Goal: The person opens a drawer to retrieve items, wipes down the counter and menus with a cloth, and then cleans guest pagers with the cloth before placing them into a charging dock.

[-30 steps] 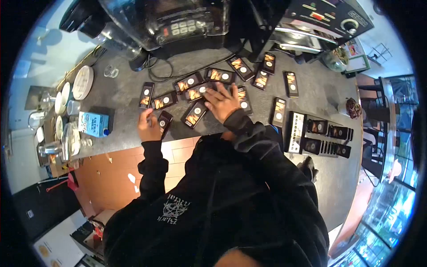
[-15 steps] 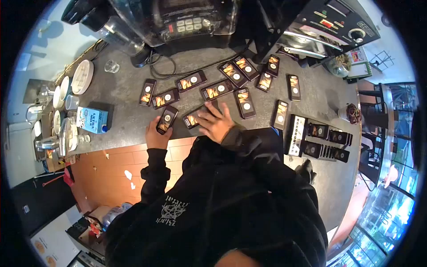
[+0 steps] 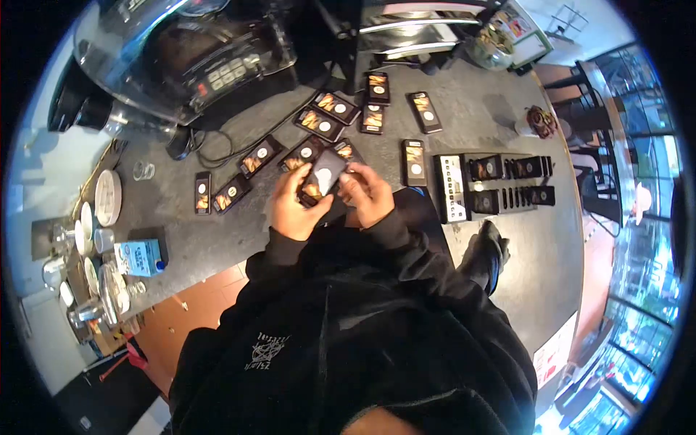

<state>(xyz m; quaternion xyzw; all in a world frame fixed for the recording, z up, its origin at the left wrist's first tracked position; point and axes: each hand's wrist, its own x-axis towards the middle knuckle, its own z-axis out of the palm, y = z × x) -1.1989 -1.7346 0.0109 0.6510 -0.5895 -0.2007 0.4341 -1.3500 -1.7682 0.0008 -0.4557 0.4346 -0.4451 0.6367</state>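
Note:
My left hand (image 3: pixel 296 209) is closed around a black pager (image 3: pixel 328 172), raised above the counter in front of my chest. Its dark upper face catches a white glare. At the pager's right edge, the bent fingers of my right hand (image 3: pixel 370 196) grip it. Just beyond my hands lie a pager (image 3: pixel 301 154) with an orange picture and white round label, and another pager (image 3: pixel 344 150) partly covered by the held one. More such pagers are spread about, including a lone upright pager (image 3: pixel 414 163) right of my right hand.
Right of me stands a pager charging base (image 3: pixel 452 190) with a white keypad and several pagers in its slots. A black blender-like machine (image 3: pixel 217 72) and its cable (image 3: pixel 217 156) stand behind. At left are a blue milk carton (image 3: pixel 139 257), a small glass (image 3: pixel 143 171) and bowls (image 3: pixel 109 197).
My view has turned to the right. The left hand has brought its pager toward the middle, and the right hand has gone from spread over a pager on the counter to gripping the held one.

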